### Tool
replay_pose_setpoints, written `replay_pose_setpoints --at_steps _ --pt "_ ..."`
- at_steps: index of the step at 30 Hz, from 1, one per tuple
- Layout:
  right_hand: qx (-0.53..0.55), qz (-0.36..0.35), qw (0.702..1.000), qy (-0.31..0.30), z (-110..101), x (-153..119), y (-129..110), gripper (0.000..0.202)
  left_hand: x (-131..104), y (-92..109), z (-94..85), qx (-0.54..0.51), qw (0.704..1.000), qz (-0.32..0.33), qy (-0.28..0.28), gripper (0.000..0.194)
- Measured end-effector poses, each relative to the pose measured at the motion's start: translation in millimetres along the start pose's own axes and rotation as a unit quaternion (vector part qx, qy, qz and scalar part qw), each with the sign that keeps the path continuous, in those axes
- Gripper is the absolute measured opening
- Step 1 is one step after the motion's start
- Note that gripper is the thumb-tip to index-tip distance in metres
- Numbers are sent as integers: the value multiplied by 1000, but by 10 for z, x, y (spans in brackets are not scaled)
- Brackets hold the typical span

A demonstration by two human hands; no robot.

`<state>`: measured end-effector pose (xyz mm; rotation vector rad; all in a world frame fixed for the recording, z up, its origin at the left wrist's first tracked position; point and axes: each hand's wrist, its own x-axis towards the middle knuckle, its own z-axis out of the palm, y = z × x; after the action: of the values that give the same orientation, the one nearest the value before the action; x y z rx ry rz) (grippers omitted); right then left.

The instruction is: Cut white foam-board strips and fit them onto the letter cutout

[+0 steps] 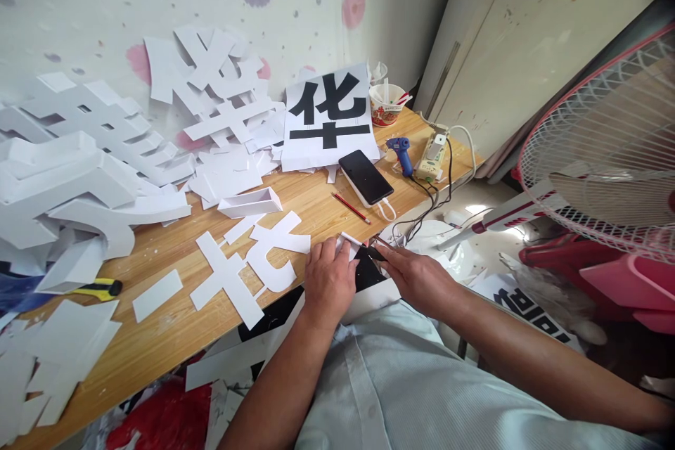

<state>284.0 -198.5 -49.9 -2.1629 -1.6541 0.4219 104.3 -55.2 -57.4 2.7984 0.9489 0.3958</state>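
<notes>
At the table's front edge, my left hand (330, 280) presses with bent fingers on a white sheet piece (375, 297) with black shapes, beside a small rolled white edge. Just to its right, my right hand (414, 274) is closed round a dark thin tool, partly hidden, whose tip meets the sheet. White cut-out strokes (226, 280) lie flat on the wooden table to the left of my hands. A red pencil (351, 208) and a black phone (366, 177) with a white cable lie beyond them.
White foam letters (100, 133) pile up at the left. A printed character sheet (330, 119), a paper bowl (387, 105), a blue glue gun (401, 155) and a power strip (432, 155) stand behind. A yellow cutter (100, 288) lies left; a fan (606, 148) is at right.
</notes>
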Motion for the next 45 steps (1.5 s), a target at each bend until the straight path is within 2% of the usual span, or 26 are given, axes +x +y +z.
replay_pose_setpoints --at_steps 11,24,36,45 --pt "-50 15 999 -5 -23 -13 -80 55 -2 -24 31 0 1000 4 10 37" --pt "-72 41 995 -52 -127 29 -189 52 -5 -19 18 9 1000 11 10 37" --pt "-38 24 999 -30 -100 -6 -120 51 -14 21 1 11 1000 1 19 38" --pt "-39 25 998 -40 -139 -27 -110 51 -19 21 13 11 1000 -6 22 39"
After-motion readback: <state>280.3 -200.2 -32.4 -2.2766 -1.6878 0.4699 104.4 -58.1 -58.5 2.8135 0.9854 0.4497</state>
